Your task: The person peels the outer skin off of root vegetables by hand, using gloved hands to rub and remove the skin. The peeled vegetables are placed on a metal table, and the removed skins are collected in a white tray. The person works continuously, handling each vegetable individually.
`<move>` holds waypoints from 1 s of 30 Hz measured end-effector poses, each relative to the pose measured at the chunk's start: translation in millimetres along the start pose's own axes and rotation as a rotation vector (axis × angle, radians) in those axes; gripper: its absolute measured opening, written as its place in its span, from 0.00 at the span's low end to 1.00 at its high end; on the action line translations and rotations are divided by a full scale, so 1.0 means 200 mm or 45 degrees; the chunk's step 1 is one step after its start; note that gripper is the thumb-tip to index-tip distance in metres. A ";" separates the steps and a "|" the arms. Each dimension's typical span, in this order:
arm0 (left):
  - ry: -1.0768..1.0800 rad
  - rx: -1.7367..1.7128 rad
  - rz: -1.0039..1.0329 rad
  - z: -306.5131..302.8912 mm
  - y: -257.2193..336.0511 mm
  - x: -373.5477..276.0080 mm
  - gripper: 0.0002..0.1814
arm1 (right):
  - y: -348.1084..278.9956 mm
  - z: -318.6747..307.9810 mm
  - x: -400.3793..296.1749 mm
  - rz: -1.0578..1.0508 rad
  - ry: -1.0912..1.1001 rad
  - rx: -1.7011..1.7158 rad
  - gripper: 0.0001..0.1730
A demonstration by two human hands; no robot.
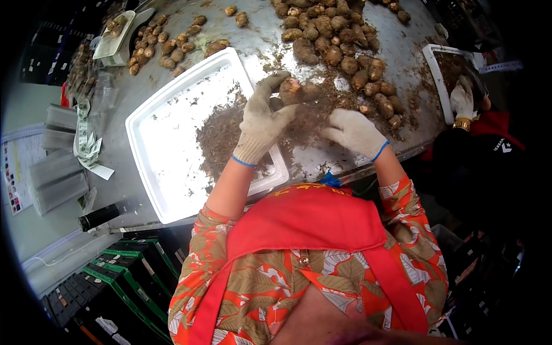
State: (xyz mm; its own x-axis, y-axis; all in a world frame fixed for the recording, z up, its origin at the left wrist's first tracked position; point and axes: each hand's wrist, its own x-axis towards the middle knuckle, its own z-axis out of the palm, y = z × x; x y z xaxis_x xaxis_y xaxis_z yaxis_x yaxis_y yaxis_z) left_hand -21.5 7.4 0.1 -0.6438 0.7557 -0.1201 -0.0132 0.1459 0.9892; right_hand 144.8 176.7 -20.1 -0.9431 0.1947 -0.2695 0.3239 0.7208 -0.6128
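My left hand (pixel 264 118), in a dirty knitted glove, is around a brown corm that looks like taro (pixel 290 90) with a pinkish end. It is above the right side of a white foam tray (pixel 142 125). The tray holds dark fibrous peelings (pixel 222 144). My right hand (pixel 358 133), in a whiter glove with a blue cuff, hovers right of the tray with fingers half curled and thumb apart; I see nothing in it. Loose dirt and fibres (pixel 308 123) lie between the hands. Beyond my hands is a big heap of unpeeled corms (pixel 327 32).
Cleaner corms (pixel 148 41) lie back left beside a scale (pixel 116 47). Plastic bags (pixel 60 181) and a label strip (pixel 88 142) are at left. At right, a co-worker's gloved hand (pixel 462 97) is over another foam tray (pixel 437 82). Black and green crates (pixel 125 276) stand below the metal table (pixel 110 172).
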 end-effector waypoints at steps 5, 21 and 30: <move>-0.091 0.038 -0.071 0.03 0.06 -0.03 0.38 | -0.26 -0.08 0.02 -0.074 0.606 1.075 0.12; -0.133 -0.049 -0.035 -0.03 0.05 -0.02 0.39 | -0.12 -0.10 -0.01 -0.151 0.211 0.720 0.11; -0.227 0.061 -0.022 -0.04 0.02 -0.01 0.34 | -0.26 -0.04 0.13 -0.224 0.593 1.187 0.11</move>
State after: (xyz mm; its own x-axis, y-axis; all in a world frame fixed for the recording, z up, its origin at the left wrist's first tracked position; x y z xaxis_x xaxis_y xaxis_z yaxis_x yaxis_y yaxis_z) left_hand -25.7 1.8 5.3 -0.4981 0.8533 -0.1539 0.0161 0.1866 0.9823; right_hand 103.4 149.1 11.1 -0.8538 0.5159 0.0694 -0.0774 0.0059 -0.9970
